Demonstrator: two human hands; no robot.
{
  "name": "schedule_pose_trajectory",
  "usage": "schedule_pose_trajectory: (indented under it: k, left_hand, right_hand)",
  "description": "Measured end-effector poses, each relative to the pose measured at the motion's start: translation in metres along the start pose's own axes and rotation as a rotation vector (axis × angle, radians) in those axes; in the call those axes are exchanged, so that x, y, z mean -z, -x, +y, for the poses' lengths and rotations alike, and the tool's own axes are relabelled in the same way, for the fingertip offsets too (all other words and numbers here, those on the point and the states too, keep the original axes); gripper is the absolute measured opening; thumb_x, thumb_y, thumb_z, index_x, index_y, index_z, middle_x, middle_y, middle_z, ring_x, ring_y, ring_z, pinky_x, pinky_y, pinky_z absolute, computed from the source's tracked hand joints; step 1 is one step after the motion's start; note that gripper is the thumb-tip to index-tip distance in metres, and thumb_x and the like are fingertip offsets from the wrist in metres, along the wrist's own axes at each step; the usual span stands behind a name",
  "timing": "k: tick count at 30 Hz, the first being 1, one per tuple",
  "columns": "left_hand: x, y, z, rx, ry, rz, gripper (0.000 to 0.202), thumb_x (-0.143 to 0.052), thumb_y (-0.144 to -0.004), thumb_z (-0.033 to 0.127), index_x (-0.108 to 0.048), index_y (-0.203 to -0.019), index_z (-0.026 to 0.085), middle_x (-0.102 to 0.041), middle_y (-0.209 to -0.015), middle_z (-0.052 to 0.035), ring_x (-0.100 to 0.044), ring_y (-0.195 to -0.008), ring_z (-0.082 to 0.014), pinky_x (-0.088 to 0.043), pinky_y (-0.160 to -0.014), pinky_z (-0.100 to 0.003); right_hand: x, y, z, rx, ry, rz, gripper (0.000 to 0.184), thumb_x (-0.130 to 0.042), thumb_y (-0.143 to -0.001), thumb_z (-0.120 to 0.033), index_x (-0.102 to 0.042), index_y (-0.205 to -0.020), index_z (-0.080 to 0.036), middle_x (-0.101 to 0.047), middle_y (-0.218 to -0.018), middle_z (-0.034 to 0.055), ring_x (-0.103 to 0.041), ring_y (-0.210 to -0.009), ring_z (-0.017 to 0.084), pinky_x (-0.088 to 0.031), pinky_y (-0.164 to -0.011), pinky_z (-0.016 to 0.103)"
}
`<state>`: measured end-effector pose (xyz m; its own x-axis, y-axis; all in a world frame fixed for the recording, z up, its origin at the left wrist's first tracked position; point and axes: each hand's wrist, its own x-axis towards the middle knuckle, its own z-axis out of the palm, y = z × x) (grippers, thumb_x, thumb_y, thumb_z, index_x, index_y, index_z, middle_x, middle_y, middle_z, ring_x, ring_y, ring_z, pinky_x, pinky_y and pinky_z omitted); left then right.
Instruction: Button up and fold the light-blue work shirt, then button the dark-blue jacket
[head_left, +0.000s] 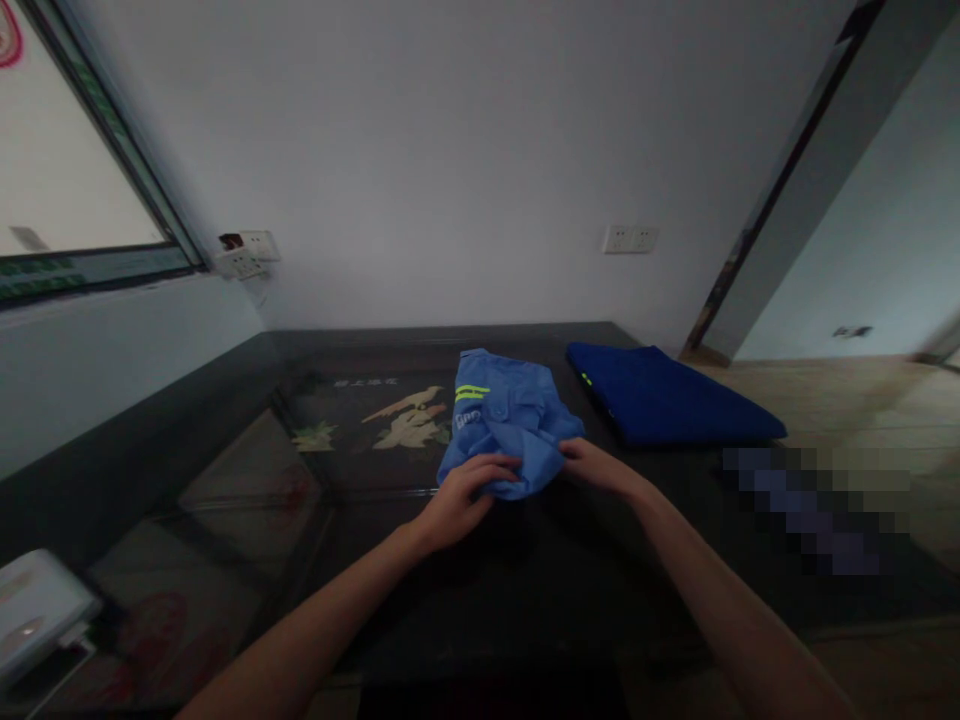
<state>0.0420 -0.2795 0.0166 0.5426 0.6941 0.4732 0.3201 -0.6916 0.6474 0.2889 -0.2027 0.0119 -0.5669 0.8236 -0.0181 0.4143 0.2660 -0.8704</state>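
A light blue shirt (510, 400) with bright yellow stripes, pale lettering and a button lies bunched and partly folded on the dark glossy table (420, 600). At its near left edge, my left hand (466, 495) has its fingers curled over the cloth, thumb lower down. My right hand (596, 466) grips the near right edge, its fingertips partly hidden by the fabric. Between both hands the near end of the shirt is puffed up and rumpled.
To the right lies a flat, folded dark blue cloth (667, 395). A white device (41, 610) with a cable stands at the lower left. The wall (435, 200) behind the table has power sockets (630, 239). A blurred patch covers the table's right side.
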Motion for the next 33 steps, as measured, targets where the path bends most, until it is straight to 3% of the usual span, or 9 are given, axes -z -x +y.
schedule_pose_trajectory:
  k: [3, 6, 9, 13, 16, 20, 24, 29, 33]
  left_hand:
    - [-0.004, 0.002, 0.004, -0.024, -0.058, -0.174, 0.047, -0.042, -0.070, -0.004, -0.063, -0.104, 0.022, -0.049, -0.138, -0.0036, -0.046, -0.125, -0.0188, -0.037, -0.105, -0.035]
    - [-0.008, 0.003, 0.009, -0.124, -0.141, -0.399, 0.043, -0.048, -0.069, -0.001, -0.064, -0.102, 0.022, -0.048, -0.140, -0.0028, -0.049, -0.123, -0.0217, -0.038, -0.103, -0.036]
    - [-0.012, 0.005, 0.016, -0.208, -0.184, -0.552, 0.038, -0.056, -0.070, 0.004, -0.065, -0.101, 0.023, -0.048, -0.140, -0.0027, -0.052, -0.118, -0.0237, -0.037, -0.102, -0.037]
    - [-0.016, 0.008, 0.023, -0.231, -0.132, -0.602, 0.016, -0.067, -0.076, 0.022, -0.067, -0.092, 0.023, -0.049, -0.139, -0.0043, -0.051, -0.120, -0.0249, -0.037, -0.102, -0.036]
    - [-0.019, 0.009, 0.025, -0.225, -0.025, -0.601, 0.013, -0.071, -0.075, 0.033, -0.068, -0.081, 0.021, -0.052, -0.137, -0.0058, -0.051, -0.121, -0.0250, -0.037, -0.102, -0.035]
    - [-0.020, 0.008, 0.030, -0.160, 0.134, -0.580, 0.013, -0.067, -0.080, 0.032, -0.067, -0.078, 0.020, -0.059, -0.128, -0.0072, -0.055, -0.117, -0.0241, -0.039, -0.100, -0.034]
    - [-0.020, 0.004, 0.032, 0.005, 0.259, -0.389, 0.017, -0.052, -0.090, 0.028, -0.066, -0.090, 0.018, -0.065, -0.111, -0.0093, -0.060, -0.105, -0.0197, -0.045, -0.093, -0.032]
    - [-0.028, -0.004, 0.008, 0.310, 0.315, 0.178, 0.029, -0.055, -0.087, 0.031, -0.058, -0.114, 0.022, -0.051, -0.129, -0.0108, -0.046, -0.124, -0.0249, -0.040, -0.101, -0.040]
    - [-0.032, -0.013, -0.009, 0.487, 0.626, 0.231, 0.056, -0.061, -0.083, 0.033, -0.041, -0.135, 0.030, -0.036, -0.147, -0.0076, -0.035, -0.134, -0.0281, -0.041, -0.101, -0.040]
  right_hand:
    - [0.022, 0.028, 0.011, -0.152, -0.187, 0.280, 0.032, -0.052, -0.083, -0.045, -0.064, -0.087, -0.015, -0.066, -0.080, 0.0060, -0.064, -0.072, 0.018, -0.052, -0.063, 0.028]
    - [0.024, 0.031, 0.011, -0.183, -0.261, 0.518, 0.037, -0.050, -0.085, -0.046, -0.056, -0.109, -0.019, -0.062, -0.086, 0.0050, -0.063, -0.068, 0.015, -0.052, -0.054, 0.025]
    - [0.012, 0.024, 0.009, -0.165, -0.235, 0.523, 0.051, -0.052, -0.084, -0.047, -0.045, -0.129, -0.025, -0.057, -0.086, 0.0026, -0.061, -0.064, 0.014, -0.052, -0.049, 0.024]
    - [-0.001, 0.016, 0.012, -0.109, -0.203, 0.469, 0.055, -0.053, -0.083, -0.050, -0.046, -0.133, -0.027, -0.054, -0.084, 0.0016, -0.059, -0.061, 0.013, -0.052, -0.047, 0.023]
    - [-0.004, 0.014, 0.017, -0.082, -0.188, 0.453, 0.047, -0.051, -0.084, -0.053, -0.056, -0.120, -0.024, -0.056, -0.081, 0.0020, -0.057, -0.059, 0.012, -0.051, -0.046, 0.022]
    - [-0.003, 0.012, 0.022, -0.084, -0.142, 0.444, 0.043, -0.049, -0.082, -0.060, -0.060, -0.088, -0.019, -0.055, -0.069, -0.0005, -0.056, -0.054, 0.012, -0.049, -0.043, 0.022]
    - [-0.006, 0.011, 0.022, -0.117, -0.085, 0.430, 0.049, -0.047, -0.080, -0.064, -0.058, -0.072, -0.017, -0.056, -0.064, 0.0003, -0.058, -0.055, 0.015, -0.050, -0.045, 0.024]
    - [-0.017, 0.010, 0.019, -0.071, -0.096, 0.426, 0.044, -0.056, -0.076, -0.062, -0.055, -0.067, -0.018, -0.054, -0.061, -0.0003, -0.057, -0.057, 0.015, -0.051, -0.048, 0.026]
    - [-0.023, 0.007, 0.014, -0.018, -0.141, 0.432, 0.044, -0.057, -0.076, -0.060, -0.054, -0.099, -0.023, -0.052, -0.068, -0.0024, -0.055, -0.056, 0.014, -0.046, -0.047, 0.024]
